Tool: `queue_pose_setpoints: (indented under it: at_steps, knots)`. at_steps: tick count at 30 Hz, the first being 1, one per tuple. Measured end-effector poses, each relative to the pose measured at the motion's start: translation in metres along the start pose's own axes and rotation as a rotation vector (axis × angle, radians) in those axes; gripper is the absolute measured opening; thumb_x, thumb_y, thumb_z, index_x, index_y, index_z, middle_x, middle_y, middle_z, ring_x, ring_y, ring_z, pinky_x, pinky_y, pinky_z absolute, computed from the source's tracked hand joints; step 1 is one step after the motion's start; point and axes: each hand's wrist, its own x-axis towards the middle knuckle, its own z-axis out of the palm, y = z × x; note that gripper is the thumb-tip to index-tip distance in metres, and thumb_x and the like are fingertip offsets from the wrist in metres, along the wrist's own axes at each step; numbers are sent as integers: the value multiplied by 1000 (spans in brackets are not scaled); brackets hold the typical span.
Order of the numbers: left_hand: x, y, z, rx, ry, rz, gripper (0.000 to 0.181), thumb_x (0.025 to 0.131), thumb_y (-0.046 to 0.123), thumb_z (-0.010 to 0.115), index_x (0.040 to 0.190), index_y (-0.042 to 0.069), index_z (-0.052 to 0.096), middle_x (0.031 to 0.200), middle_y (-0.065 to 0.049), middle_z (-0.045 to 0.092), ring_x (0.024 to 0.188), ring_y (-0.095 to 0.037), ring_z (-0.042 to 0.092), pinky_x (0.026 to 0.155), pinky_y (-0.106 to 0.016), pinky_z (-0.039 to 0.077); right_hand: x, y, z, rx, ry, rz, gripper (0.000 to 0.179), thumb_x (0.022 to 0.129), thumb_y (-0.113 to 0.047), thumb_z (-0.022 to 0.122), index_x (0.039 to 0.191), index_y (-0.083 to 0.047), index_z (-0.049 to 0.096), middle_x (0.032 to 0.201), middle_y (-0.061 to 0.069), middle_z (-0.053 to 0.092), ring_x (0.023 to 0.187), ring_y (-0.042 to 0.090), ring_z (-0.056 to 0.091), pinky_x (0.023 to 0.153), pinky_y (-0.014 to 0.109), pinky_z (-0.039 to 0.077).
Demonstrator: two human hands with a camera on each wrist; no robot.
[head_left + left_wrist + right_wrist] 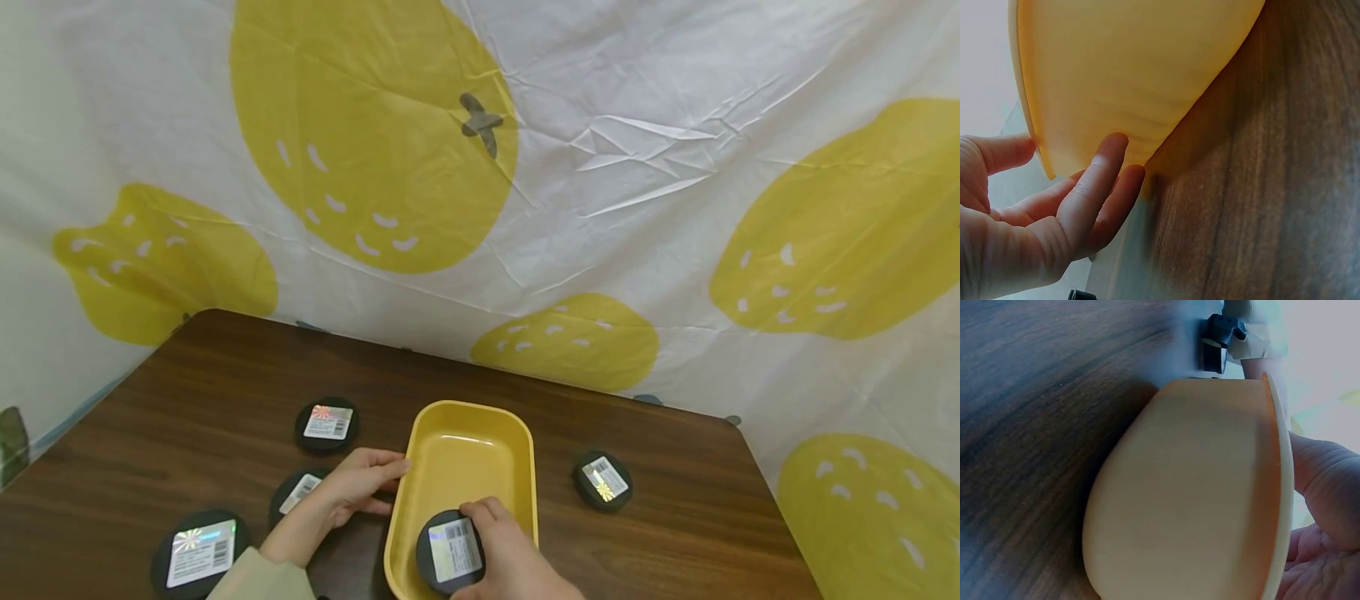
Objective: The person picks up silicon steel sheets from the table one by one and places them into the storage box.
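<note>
A yellow rectangular tray (471,471) with rounded corners sits on the table. Over its near end, my right hand (510,557) grips a round black disc (454,552) with a white barcode label facing up; in the right wrist view the tray's outer wall (1179,487) hides this disc. My left hand (360,482) is at the tray's left side. The left wrist view shows its fairly straight fingers (1094,187) against the outer wall and the thumb at the rim.
Left of the tray lie similar black discs: one at the back (327,425), one partly behind my left forearm (296,493), and one nearest (201,552). Another disc (603,482) lies to the right. A fruit-patterned curtain (615,183) hangs behind the brown wooden table (675,517).
</note>
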Motion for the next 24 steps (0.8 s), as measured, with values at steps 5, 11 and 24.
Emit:
queue_pose_setpoints:
  at_steps: [5, 11, 24]
  knots:
    - [0, 0, 0, 9, 5, 0, 42, 95, 15, 52, 123, -16, 49, 103, -13, 63, 87, -20, 62, 69, -41, 56, 0, 2, 2, -12, 5, -15, 79, 56, -22, 90, 121, 1, 52, 109, 1, 51, 96, 11, 51, 84, 26, 47]
    - [0, 0, 1, 13, 16, -3, 42, 95, 16, 53, 122, -16, 50, 102, -13, 63, 87, -21, 62, 69, -41, 56, -1, 4, 5, -7, 23, -24, 77, 56, -22, 90, 120, 1, 52, 108, 2, 51, 94, 10, 51, 83, 25, 47]
    - [-1, 2, 3, 15, 44, -19, 40, 95, 15, 53, 121, -15, 52, 109, -18, 61, 91, -24, 62, 70, -43, 56, -3, 5, 5, -27, 8, 0, 76, 59, -21, 88, 121, 2, 51, 109, 3, 50, 95, 11, 52, 83, 26, 48]
